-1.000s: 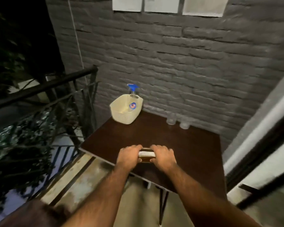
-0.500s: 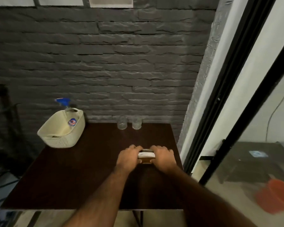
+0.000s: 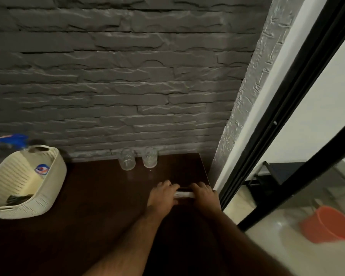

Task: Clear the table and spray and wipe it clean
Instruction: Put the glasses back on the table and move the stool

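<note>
Both hands have carried the small flat object [image 3: 184,194] toward the worktop's [image 3: 100,206] right edge since a second ago; left hand [image 3: 162,193] and right hand [image 3: 203,194] grip its ends; a loose hold could drop it; two glasses [image 3: 138,161] stand just beyond; basket [image 3: 54,176] with spray bottle [image 3: 12,139] sits far left.
</note>
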